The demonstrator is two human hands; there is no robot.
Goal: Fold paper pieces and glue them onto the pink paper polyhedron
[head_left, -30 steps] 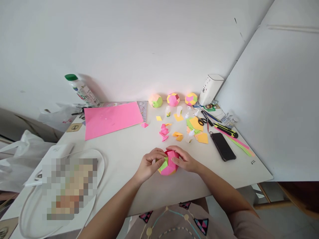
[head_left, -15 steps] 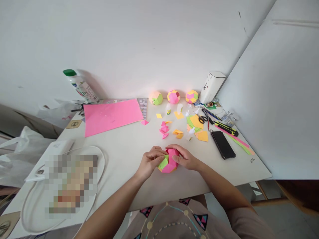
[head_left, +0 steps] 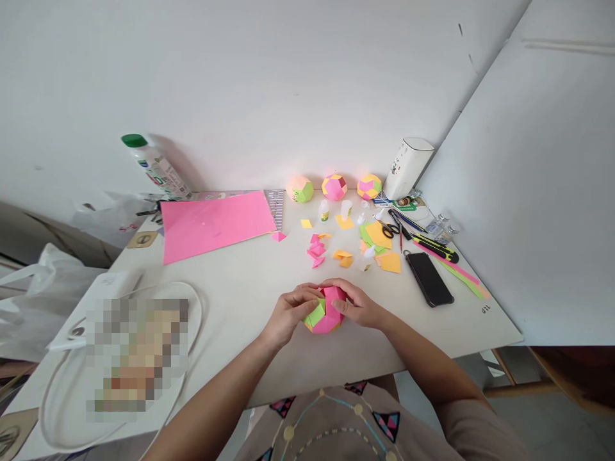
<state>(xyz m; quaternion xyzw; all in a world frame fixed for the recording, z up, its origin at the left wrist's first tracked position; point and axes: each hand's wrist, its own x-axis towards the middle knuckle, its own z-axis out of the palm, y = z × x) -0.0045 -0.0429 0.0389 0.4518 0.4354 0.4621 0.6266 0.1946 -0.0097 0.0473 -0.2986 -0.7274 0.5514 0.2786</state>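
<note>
Between my hands is a folded paper ball (head_left: 328, 323), mostly pink with a green piece on its left side and some orange below. My left hand (head_left: 291, 312) is closed at the ball's left, thumb on the green piece (head_left: 315, 314) and fingers over the top. On the other side, my right hand (head_left: 356, 305) wraps the ball's right, its thumb on the pink face. A dark gap shows near the top of the ball. Just beyond lie small folded pink pieces (head_left: 316, 248) and orange pieces (head_left: 343, 258).
Three finished-looking paper balls (head_left: 334, 187) line the wall. Glue bottles (head_left: 324, 211), scissors (head_left: 390, 229), sticky notes (head_left: 390, 262) and a phone (head_left: 429, 279) occupy the right side. Leftward are a pink sheet (head_left: 218, 225), a leaning white bottle (head_left: 161, 169) and a looped white cable (head_left: 199, 307).
Almost nothing differs. Both hands keep their hold on the paper ball, with only a very slight shift of the left fingers.
</note>
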